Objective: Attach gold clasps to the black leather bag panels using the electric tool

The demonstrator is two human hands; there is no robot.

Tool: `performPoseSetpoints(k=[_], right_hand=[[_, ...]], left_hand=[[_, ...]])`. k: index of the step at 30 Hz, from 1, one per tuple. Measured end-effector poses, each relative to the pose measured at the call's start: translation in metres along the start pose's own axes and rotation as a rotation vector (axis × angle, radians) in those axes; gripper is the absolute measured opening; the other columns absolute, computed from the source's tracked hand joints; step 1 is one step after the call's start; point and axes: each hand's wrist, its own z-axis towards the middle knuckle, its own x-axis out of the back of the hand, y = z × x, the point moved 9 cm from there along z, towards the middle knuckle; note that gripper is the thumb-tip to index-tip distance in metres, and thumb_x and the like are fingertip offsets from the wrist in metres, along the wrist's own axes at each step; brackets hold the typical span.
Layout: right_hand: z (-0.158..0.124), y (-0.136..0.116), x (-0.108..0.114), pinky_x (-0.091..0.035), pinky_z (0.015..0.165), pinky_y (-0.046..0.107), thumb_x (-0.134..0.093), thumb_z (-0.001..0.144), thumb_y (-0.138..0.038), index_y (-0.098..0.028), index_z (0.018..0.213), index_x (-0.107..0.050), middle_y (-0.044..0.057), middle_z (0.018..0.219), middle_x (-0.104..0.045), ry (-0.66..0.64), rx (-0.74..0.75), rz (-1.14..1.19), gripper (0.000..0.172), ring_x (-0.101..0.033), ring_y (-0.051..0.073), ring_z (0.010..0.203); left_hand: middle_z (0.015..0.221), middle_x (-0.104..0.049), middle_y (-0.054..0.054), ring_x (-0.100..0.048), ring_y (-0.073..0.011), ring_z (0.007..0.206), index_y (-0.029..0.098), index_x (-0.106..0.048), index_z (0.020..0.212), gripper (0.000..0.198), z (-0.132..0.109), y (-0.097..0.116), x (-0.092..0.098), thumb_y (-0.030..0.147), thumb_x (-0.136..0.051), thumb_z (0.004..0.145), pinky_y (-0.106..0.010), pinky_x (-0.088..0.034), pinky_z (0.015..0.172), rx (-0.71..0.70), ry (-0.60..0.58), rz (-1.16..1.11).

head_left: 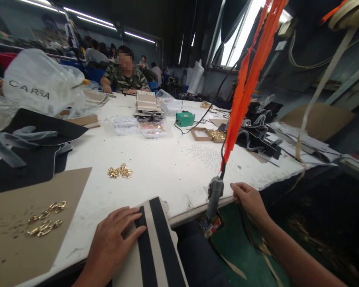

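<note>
A beige panel with black stripes [153, 239] lies at the table's front edge, its lower part reaching past the bottom of the picture. My left hand [115, 235] rests flat on its left side, fingers stretched and thumb apart. Over the edge, to the right of the panel, hangs a grey electric screwdriver [215, 195] on a bunch of orange bands [242, 91]. Just right of the screwdriver, apart from it, is my right hand [249, 199] with thumb and fingertips pinched together. Whatever those fingertips hold is too small or hidden to make out.
Gold chain pieces [120, 171] lie on the white table [155, 167], and more gold chains [46, 227] on brown board at left. Small clear bits [205, 153] are scattered near a box of gold parts [218, 135] and a green box [184, 118]. Another person [127, 77] sits opposite.
</note>
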Motion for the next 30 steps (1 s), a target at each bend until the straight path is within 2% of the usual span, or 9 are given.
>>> performPoseSetpoints(k=[2,5,8,11,14,18,23,27,30], right_hand=[[0.043,-0.016,-0.014,-0.053,0.062,0.031,-0.057,0.091,-0.052,-0.016,0.095,-0.073,0.004,0.072,-0.069,-0.019,0.085,-0.158,0.04,-0.067,0.021,0.064],[0.105,-0.045,-0.057,-0.053,0.078,0.031,-0.066,0.087,-0.04,-0.021,0.105,-0.078,0.004,0.086,-0.075,-0.071,0.17,-0.297,0.029,-0.07,0.022,0.082],[0.155,-0.063,-0.099,-0.05,0.087,0.031,-0.067,0.087,-0.03,-0.022,0.111,-0.079,0.006,0.099,-0.078,-0.106,0.201,-0.441,0.029,-0.07,0.023,0.095],[0.186,-0.062,-0.123,-0.05,0.083,0.03,-0.068,0.086,-0.028,-0.021,0.106,-0.082,0.008,0.103,-0.079,-0.147,0.187,-0.562,0.025,-0.07,0.025,0.096],[0.198,-0.053,-0.132,-0.049,0.074,0.029,-0.068,0.085,-0.031,-0.024,0.096,-0.083,0.006,0.102,-0.08,-0.183,0.18,-0.638,0.02,-0.071,0.025,0.091],[0.195,-0.048,-0.134,-0.046,0.071,0.029,-0.067,0.083,-0.029,-0.025,0.086,-0.083,0.005,0.096,-0.081,-0.188,0.211,-0.679,0.016,-0.072,0.025,0.088],[0.179,-0.062,-0.123,-0.049,0.078,0.032,-0.065,0.082,-0.025,-0.018,0.074,-0.077,0.012,0.095,-0.08,-0.114,0.281,-0.583,0.017,-0.072,0.03,0.098],[0.159,-0.078,-0.087,-0.056,0.074,0.032,-0.061,0.089,-0.036,-0.015,0.092,-0.079,0.011,0.09,-0.08,-0.048,0.277,-0.35,0.028,-0.076,0.028,0.091],[0.124,-0.086,-0.037,-0.063,0.072,0.038,-0.059,0.091,-0.05,-0.011,0.107,-0.077,0.015,0.095,-0.08,0.063,0.241,-0.132,0.046,-0.078,0.028,0.083]], left_hand=[[0.124,-0.078,0.0,-0.065,-0.0362,0.124,0.035,-0.079,0.11,0.039,-0.001,-0.002,-0.001,0.065,-0.068,0.088,-0.059,-0.053,0.104,-0.006,0.003,0.008],[0.125,-0.078,0.0,-0.066,-0.0364,0.123,0.037,-0.078,0.111,0.039,-0.002,-0.003,-0.002,0.068,-0.067,0.088,-0.058,-0.054,0.101,-0.021,0.01,0.023],[0.125,-0.078,0.001,-0.067,-0.0358,0.121,0.039,-0.077,0.112,0.038,-0.003,-0.002,0.001,0.067,-0.067,0.088,-0.057,-0.055,0.098,-0.036,0.025,0.043],[0.126,-0.078,0.002,-0.067,-0.0352,0.121,0.04,-0.077,0.112,0.037,-0.005,-0.001,0.0,0.066,-0.068,0.088,-0.057,-0.055,0.097,-0.034,0.009,0.068],[0.127,-0.077,0.002,-0.067,-0.035,0.122,0.04,-0.076,0.114,0.036,-0.006,-0.001,-0.001,0.065,-0.069,0.089,-0.056,-0.054,0.098,-0.03,0.002,0.084],[0.128,-0.077,0.002,-0.066,-0.0349,0.122,0.039,-0.075,0.116,0.036,-0.007,-0.001,-0.001,0.062,-0.072,0.088,-0.055,-0.052,0.098,-0.043,0.007,0.075],[0.128,-0.077,0.003,-0.065,-0.0352,0.123,0.038,-0.074,0.115,0.033,-0.006,0.003,0.002,0.055,-0.076,0.087,-0.055,-0.05,0.097,-0.031,0.009,0.039],[0.127,-0.077,0.001,-0.063,-0.0344,0.125,0.034,-0.076,0.112,0.029,-0.005,0.011,0.004,0.041,-0.082,0.085,-0.054,-0.048,0.1,0.032,-0.028,-0.014],[0.129,-0.076,0.001,-0.06,-0.0329,0.128,0.033,-0.076,0.111,0.029,-0.005,0.015,0.005,0.035,-0.084,0.084,-0.053,-0.045,0.105,0.092,-0.06,-0.04]])
